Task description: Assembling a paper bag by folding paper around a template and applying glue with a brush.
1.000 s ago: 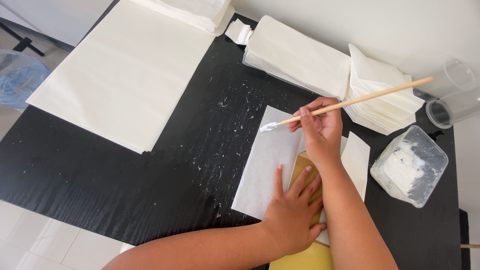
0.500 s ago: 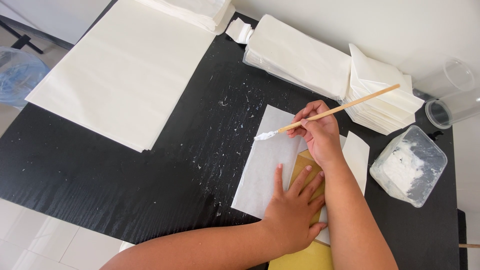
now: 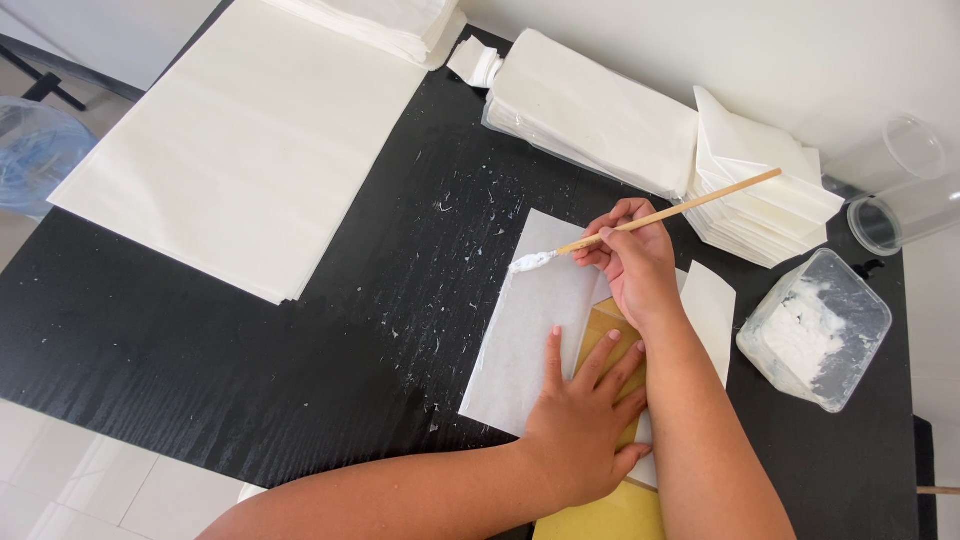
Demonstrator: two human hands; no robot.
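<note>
My right hand (image 3: 633, 262) grips a thin wooden brush (image 3: 690, 206) whose white, paste-laden tip (image 3: 530, 262) touches the upper left edge of a white paper sheet (image 3: 528, 325) lying on the black table (image 3: 250, 380). My left hand (image 3: 585, 420) lies flat, fingers spread, pressing down a yellow-brown card (image 3: 605, 330) that rests on the sheet. The right forearm crosses over the right side of the sheet and hides part of it.
A clear tub of white paste (image 3: 818, 330) stands at the right. Stacks of folded white paper (image 3: 765, 190) and flat packets (image 3: 590, 115) lie behind. A large pile of white sheets (image 3: 240, 150) covers the left. Two clear plastic cups (image 3: 900, 185) lie at the far right. Dried paste flecks dot the table.
The brush tip has slid leftward and slightly down to the sheet's left edge, with my right hand following. My left hand has stayed pressed on the card.
</note>
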